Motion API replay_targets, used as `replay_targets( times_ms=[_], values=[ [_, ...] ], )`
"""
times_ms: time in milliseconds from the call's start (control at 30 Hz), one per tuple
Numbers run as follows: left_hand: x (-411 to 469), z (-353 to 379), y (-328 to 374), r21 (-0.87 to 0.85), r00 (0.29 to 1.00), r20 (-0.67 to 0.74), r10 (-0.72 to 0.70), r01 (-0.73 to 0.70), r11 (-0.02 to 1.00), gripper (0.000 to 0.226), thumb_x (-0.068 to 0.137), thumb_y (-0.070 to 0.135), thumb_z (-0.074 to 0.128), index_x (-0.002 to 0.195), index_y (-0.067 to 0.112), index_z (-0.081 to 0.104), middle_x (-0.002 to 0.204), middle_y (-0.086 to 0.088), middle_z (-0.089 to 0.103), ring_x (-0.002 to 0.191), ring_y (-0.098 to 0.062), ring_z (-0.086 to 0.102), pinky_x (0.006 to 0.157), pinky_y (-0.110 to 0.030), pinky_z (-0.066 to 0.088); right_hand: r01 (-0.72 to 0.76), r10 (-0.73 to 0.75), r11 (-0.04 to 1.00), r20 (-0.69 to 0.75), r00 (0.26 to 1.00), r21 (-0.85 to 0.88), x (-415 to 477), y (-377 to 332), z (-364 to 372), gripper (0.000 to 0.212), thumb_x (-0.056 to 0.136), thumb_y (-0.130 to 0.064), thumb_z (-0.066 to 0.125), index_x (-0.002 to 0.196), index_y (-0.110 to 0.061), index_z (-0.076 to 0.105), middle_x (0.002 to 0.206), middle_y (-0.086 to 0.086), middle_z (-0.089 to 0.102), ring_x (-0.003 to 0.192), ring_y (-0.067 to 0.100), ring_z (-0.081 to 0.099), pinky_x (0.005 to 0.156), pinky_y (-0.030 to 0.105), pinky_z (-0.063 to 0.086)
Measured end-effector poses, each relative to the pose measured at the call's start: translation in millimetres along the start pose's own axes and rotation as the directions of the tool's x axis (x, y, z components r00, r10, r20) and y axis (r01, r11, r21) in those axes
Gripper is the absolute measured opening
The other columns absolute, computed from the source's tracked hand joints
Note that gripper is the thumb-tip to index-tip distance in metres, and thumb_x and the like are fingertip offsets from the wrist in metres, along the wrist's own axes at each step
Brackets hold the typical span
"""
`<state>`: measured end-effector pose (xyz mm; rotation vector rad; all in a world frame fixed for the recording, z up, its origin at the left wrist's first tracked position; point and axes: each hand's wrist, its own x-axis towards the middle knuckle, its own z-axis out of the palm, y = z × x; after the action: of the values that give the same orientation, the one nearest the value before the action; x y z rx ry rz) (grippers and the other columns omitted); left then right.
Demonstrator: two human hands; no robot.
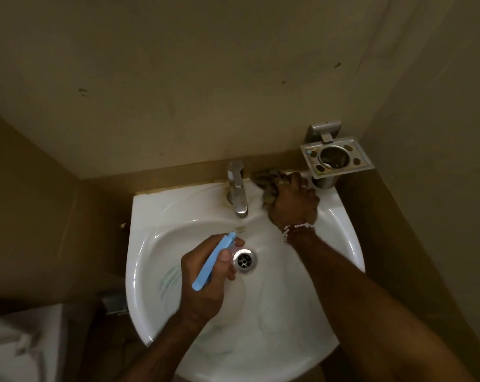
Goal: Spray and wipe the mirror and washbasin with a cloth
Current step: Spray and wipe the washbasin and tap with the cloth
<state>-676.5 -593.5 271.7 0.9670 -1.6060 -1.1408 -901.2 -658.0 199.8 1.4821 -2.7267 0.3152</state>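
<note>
Currently, your R hand (292,201) grips the brown cloth (266,179) at the back-right corner of the washbasin (343,230), btw. the tap (237,188) and the wall-mounted steel holder (336,157). Your L hand (205,277) is curled round a slim blue sprayer (214,261), held over the bowl just left of the drain (244,261), tip toward the tap.

Steel tap (237,188); metal tumbler holder (309,162) to its right

Dim, yellowish light; glare streaks on the white washbasin (341,216), corners dark and softly warped.
</note>
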Motion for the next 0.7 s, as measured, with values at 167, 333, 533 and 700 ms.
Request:
replay_targets(
  times_ms=[167,333,533,700],
  values=[
    [-9.2,1.9,-8.9,-0.019,1.000,-0.011,0.024,-0.025,1.000,0.046,0.096,0.059,0.043,0.090,0.023,0.070,0.078,-0.005,0.069,0.058,-0.018,0.065,0.053,-0.034,0.056,0.291,-0.290,0.956,0.050,0.956,-0.035,-19.1,-8.0,-2.1,0.047,0.071,-0.037,0.068,0.115,-0.020,0.063,0.119,0.011,0.051,0.103,0.034,0.051,0.080,0.047,0.047],
    [-14.8,6.2,-7.6,0.011,0.999,0.007,0.044,-0.044,0.999,0.068,0.098,0.057,0.042,0.082,-0.004,0.068,0.065,-0.008,0.066,0.053,-0.014,0.062,0.053,-0.031,0.054,0.400,-0.400,0.916,0.007,0.916,0.046,-39.8,-1.1,6.2,0.063,0.057,-0.035,0.081,0.115,-0.020,0.063,0.114,0.012,0.054,0.098,0.034,0.054,0.072,0.044,0.050],
    [-12.2,-3.8,4.5,0.019,0.998,-0.005,0.061,-0.061,0.998,0.042,0.098,0.058,0.041,0.095,0.028,0.070,0.082,0.003,0.070,0.056,-0.015,0.064,0.053,-0.030,0.055,0.144,-0.149,0.987,0.069,0.986,0.074,-12.9,-15.1,-3.9,0.048,0.082,-0.047,0.057,0.122,-0.020,0.056,0.122,0.012,0.048,0.107,0.037,0.050,0.081,0.051,0.050],
    [-11.5,-19.0,7.4,0.067,0.993,-0.032,0.110,-0.108,0.992,0.036,0.098,0.058,0.039,0.101,0.037,0.069,0.090,0.009,0.070,0.060,-0.014,0.067,0.056,-0.027,0.058,0.088,-0.092,0.994,0.049,0.995,0.063,-30.7,-36.5,-7.5,0.039,0.086,-0.039,0.058,0.119,-0.017,0.060,0.125,0.013,0.048,0.110,0.036,0.048,0.085,0.049,0.046]
  ],
)
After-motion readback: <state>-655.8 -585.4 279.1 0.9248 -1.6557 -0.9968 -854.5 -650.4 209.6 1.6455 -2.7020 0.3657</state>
